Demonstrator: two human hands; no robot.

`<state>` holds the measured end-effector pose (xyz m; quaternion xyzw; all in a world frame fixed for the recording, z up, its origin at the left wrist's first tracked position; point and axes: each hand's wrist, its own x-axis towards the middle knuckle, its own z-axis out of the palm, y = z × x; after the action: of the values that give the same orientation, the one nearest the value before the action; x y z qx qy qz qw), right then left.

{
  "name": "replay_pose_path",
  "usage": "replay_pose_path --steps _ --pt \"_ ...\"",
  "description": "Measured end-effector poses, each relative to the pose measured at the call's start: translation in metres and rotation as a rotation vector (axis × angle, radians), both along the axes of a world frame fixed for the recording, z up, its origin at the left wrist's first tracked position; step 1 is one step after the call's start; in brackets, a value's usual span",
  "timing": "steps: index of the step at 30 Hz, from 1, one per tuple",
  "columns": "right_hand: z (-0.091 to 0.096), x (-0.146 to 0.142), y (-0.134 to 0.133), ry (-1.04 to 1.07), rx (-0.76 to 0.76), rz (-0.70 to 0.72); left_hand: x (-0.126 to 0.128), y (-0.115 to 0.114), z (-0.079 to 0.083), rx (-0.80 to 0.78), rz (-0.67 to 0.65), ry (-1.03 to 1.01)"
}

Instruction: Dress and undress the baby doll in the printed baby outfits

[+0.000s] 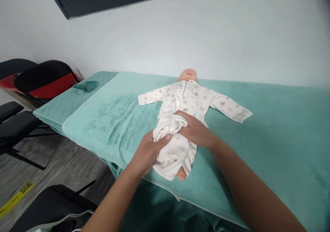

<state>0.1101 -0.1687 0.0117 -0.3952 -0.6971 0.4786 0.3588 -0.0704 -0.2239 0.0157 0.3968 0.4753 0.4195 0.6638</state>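
A baby doll (187, 74) lies on its back in a white printed long-sleeved top (189, 96), both sleeves spread out. White printed baby pants (173, 153) are bunched around its lower body, and one foot (181, 173) shows at the leg opening. My left hand (152, 149) grips the bunched waistband from the left, thumb on top. From the right, my right hand (192, 130) is closed on the same waistband near the top's hem. The doll's hands and its other foot are hidden.
Under the doll is a padded bed with a teal cover (278, 139), its front edge close to me. A white wall (196, 32) rises behind it. Black-and-red chairs (48, 77) stand at left, and a black seat (54, 204) is at lower left.
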Motion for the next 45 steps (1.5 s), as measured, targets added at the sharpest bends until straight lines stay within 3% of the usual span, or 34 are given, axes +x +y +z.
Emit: replay_pose_path --steps 5,9,17,22,26,29,34,39,45 --pt "0.003 -0.004 -0.002 -0.274 0.086 0.135 0.023 -0.050 0.004 -0.175 0.297 -0.206" --pt "0.000 -0.007 -0.004 -0.444 0.141 0.148 0.030 -0.074 0.005 -0.238 0.469 -0.195" --pt "-0.013 -0.015 -0.008 -0.695 0.305 0.092 0.011 -0.094 -0.034 -0.267 0.527 0.042" --pt "-0.013 -0.018 -0.008 -0.761 0.313 0.081 0.003 -0.086 -0.049 -0.155 0.550 0.221" --pt "-0.009 -0.018 -0.009 -0.765 0.338 0.077 -0.003 -0.078 -0.043 -0.043 0.398 0.401" --pt "-0.008 -0.018 -0.008 -0.753 0.318 0.073 -0.003 -0.071 -0.035 -0.052 0.348 0.374" --pt "-0.007 -0.016 -0.007 -0.672 0.240 0.007 -0.001 -0.053 -0.035 -0.068 0.391 0.242" --pt "-0.009 -0.013 -0.004 -0.496 0.123 -0.022 -0.006 -0.029 -0.040 0.087 0.397 0.199" --pt "-0.005 -0.010 -0.001 -0.381 -0.044 0.021 -0.022 0.011 -0.041 0.263 0.403 0.356"
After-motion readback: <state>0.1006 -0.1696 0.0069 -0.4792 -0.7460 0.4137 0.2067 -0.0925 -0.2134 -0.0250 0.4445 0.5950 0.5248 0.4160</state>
